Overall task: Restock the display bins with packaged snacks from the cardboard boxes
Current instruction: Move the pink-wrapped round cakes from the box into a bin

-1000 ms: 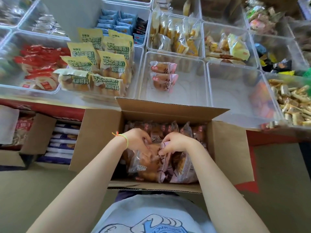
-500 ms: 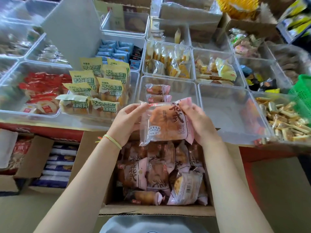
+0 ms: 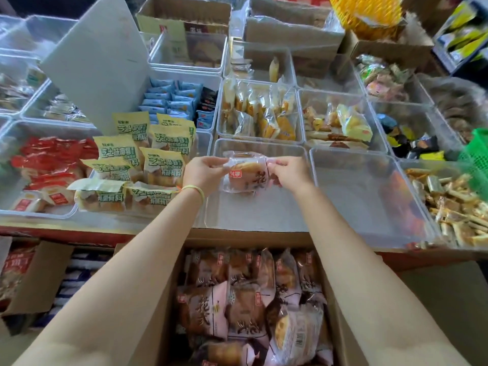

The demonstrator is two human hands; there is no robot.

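Observation:
A clear-and-pink bread packet (image 3: 247, 173) is held over the middle clear bin (image 3: 257, 215). My left hand (image 3: 204, 173) pinches its left edge and my right hand (image 3: 290, 173) pinches its right edge. Other packets of the same kind lie under it at the back of that bin, partly hidden. Below, an open cardboard box (image 3: 169, 299) holds several more of these bread packets (image 3: 245, 305).
Left of the middle bin is a bin of yellow-green packets (image 3: 142, 159) and one of red packets (image 3: 52, 159). To the right stands a nearly bare clear bin (image 3: 364, 196), then wrapped bars (image 3: 454, 207). More bins and boxes fill the back; a second cardboard box (image 3: 39, 276) sits lower left.
Both hands lifted one bread packet out of the cardboard box and carried it forward over the middle bin. The view tilted up toward the bins.

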